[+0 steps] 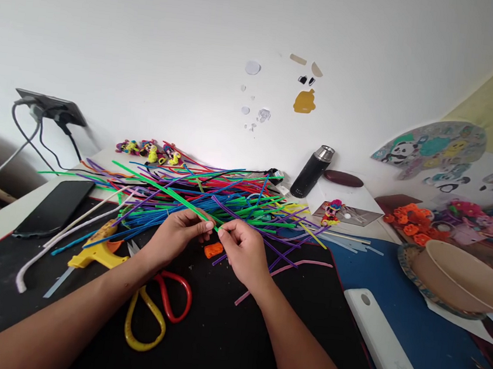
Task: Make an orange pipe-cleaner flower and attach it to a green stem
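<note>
Several green pipe cleaners (183, 202) run from the upper left down to my fingers. My left hand (185, 232) pinches them between thumb and fingers. Close beside it, my right hand (240, 247) pinches their near end. A small orange twisted piece (213, 250) lies on the black mat just below my hands. Behind them spreads a heap of pipe cleaners (228, 191) in blue, purple, red and green. Scissors (159, 301) with one red and one yellow handle lie below my left wrist, blades partly hidden. A yellow glue gun (97, 253) with a clear stick rests left of my left forearm.
A black phone (55, 208) lies at the left under a wall socket (52, 106) with cables. Small colourful figures (149, 151) sit at the back. A black thermos (312, 171) stands tilted-looking by the wall. A white device (382, 339) and a bowl (468, 278) are at right.
</note>
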A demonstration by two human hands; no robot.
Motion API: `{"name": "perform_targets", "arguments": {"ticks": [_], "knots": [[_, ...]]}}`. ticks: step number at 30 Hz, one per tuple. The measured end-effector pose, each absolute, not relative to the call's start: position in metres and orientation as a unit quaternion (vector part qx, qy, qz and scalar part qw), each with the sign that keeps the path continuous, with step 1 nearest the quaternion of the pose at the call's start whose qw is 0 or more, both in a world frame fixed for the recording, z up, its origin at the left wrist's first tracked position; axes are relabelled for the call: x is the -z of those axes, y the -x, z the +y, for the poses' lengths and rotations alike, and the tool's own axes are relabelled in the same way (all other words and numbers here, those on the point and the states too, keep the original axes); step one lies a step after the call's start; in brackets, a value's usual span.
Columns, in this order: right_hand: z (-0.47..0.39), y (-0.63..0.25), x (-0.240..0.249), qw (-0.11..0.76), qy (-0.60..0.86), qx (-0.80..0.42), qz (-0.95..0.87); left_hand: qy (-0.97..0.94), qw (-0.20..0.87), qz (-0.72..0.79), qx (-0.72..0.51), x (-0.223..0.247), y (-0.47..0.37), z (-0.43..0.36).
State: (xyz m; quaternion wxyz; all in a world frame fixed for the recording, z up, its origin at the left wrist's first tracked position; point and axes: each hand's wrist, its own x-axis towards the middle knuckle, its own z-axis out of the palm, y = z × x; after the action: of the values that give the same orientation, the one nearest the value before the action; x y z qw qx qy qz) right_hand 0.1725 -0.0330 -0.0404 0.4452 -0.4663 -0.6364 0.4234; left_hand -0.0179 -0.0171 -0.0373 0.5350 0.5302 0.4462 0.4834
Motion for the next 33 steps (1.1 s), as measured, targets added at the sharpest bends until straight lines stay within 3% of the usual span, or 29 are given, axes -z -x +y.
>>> {"name": "perform_targets", "arguments": {"ticks": [7, 22, 33], "knots": [[-0.0334, -0.1698, 0.0453, 0.401, 0.471, -0.342, -0.707, -0.576, 0.498, 0.447, -0.47, 0.0349, 0.0204, -0.0185], [-0.0305, -0.1673, 0.0472, 0.465, 0.441, -0.528, -0.557, -0.504, 0.573, 0.422, -0.49, 0.0327, 0.0188, -0.0173], [-0.0311, -0.1691, 0.0407, 0.466, 0.45, -0.528, -0.549, -0.511, 0.592, 0.424, -0.457, 0.0343, 0.0151, -0.0177]]}}
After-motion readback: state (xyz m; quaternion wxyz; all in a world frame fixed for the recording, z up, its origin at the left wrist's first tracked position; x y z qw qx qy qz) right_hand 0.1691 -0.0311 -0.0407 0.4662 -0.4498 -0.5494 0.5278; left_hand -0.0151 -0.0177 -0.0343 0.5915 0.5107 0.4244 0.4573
